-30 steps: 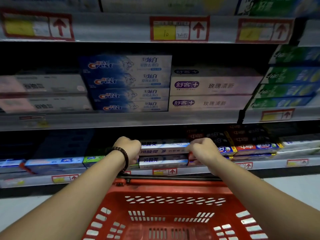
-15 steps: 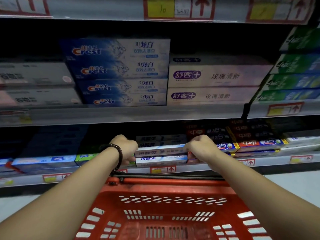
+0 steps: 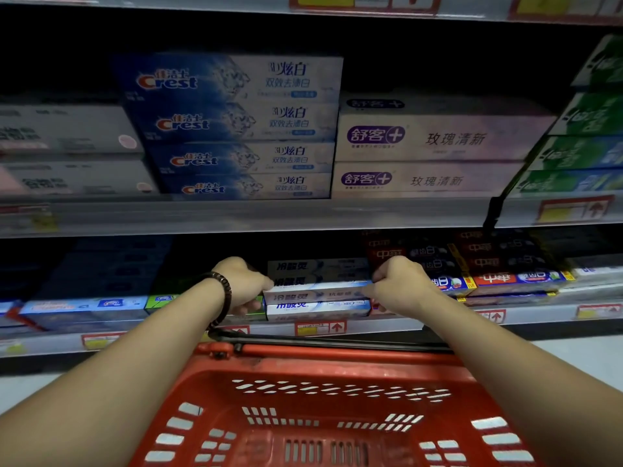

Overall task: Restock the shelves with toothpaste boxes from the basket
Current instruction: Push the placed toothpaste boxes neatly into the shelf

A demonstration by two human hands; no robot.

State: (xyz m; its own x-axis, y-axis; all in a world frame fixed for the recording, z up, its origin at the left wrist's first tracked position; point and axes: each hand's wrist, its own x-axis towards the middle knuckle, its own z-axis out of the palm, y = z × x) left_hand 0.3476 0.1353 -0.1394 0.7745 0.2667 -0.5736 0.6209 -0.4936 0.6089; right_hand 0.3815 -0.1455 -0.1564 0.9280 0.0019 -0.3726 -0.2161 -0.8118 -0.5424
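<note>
Pinched a long white-and-blue cardboard toothpaste box (image 3: 317, 293) by its two short ends: left-hand grip (image 3: 242, 284) curled round the left end, right-hand grip (image 3: 401, 284) curled round the right. Held it level at the front of the grey metal lower shelf (image 3: 387, 326), on or just above a matching white-and-blue box (image 3: 317, 307); could not tell whether touching. Judged it light, stiff along its edges and end flaps, hollow and easily dented across the broad faces, glossy enough to slip. Judged the ends or long edges the safer hold, with only mild squeeze. Stood behind a red slotted plastic basket (image 3: 337, 358), just below that shelf; saw no boxes in its visible part.
</note>
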